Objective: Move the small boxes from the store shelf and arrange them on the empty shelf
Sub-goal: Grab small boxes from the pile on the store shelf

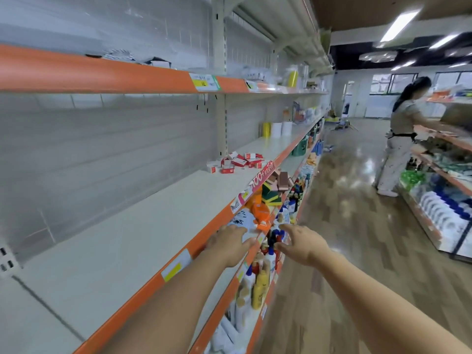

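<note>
Reaching forward with both arms, nothing held: left hand (229,245) hovers over the orange front lip of the long pale shelf (143,221), fingers loosely spread and released; right hand (300,245) hangs just right of it over the aisle edge, fingers likewise slack and empty. Small boxes (236,162), red and white, lie in a loose jumble far along that same shelf, near its front edge, well apart from both hands. Near stretch of the shelf is bare. Lower shelves carry bottles (258,284) and sponges (274,190). Another person (401,139) works at the far right rack. Judgement: boxes look like light cardboard, stiff enough to pinch across the short sides, easily crushed if squeezed hard; several could be gathered at once between two cupped hands, though a loose pile may slide and spill.
</note>
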Action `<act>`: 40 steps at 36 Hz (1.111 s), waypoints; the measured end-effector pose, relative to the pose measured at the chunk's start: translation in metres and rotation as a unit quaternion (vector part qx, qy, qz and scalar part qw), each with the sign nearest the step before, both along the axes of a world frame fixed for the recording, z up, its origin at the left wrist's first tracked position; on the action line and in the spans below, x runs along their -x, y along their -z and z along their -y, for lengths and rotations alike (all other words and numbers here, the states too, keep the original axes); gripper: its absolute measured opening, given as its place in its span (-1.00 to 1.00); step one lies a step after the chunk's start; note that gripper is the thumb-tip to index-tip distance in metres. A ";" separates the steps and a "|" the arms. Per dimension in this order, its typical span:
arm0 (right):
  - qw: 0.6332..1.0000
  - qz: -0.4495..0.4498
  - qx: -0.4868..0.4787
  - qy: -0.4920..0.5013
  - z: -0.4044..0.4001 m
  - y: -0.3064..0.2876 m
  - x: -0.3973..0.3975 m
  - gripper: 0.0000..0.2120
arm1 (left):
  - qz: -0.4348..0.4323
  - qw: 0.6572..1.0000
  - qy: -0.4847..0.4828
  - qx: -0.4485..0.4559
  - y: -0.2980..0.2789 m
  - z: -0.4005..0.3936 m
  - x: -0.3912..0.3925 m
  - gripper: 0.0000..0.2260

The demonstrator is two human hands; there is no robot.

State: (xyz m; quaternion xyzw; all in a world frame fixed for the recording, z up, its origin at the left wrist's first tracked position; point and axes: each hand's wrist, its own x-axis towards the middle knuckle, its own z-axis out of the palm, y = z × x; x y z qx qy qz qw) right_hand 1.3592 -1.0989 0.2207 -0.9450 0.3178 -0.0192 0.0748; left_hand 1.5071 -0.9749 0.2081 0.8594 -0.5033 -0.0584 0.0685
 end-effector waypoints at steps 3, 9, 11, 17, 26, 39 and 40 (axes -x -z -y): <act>1.000 0.003 0.006 -0.010 0.043 0.000 -0.019 -0.42 | 0.009 1.000 -0.014 0.026 -0.003 0.038 -0.017 -0.48; 0.999 0.021 0.006 -0.047 0.132 -0.013 -0.054 -0.42 | 0.023 0.996 -0.070 0.050 -0.014 0.119 -0.048 -0.56; 0.998 0.021 0.012 -0.056 0.161 -0.018 -0.066 -0.44 | 0.022 0.995 -0.085 0.057 -0.019 0.142 -0.057 -0.55; 0.997 0.021 0.012 -0.080 0.225 -0.023 -0.106 -0.50 | 0.025 0.990 -0.123 0.059 -0.021 0.193 -0.087 -0.54; 0.983 0.079 -0.009 -0.168 0.279 -0.016 -0.170 -0.59 | 0.044 0.983 -0.172 0.041 -0.014 0.248 -0.144 -0.54; 0.980 0.067 0.020 -0.187 0.332 -0.010 -0.299 -0.56 | 0.048 0.976 -0.202 0.062 -0.004 0.305 -0.246 -0.57; 0.979 0.067 0.024 -0.189 0.335 -0.010 -0.309 -0.57 | 0.045 0.976 -0.203 0.062 -0.004 0.308 -0.252 -0.58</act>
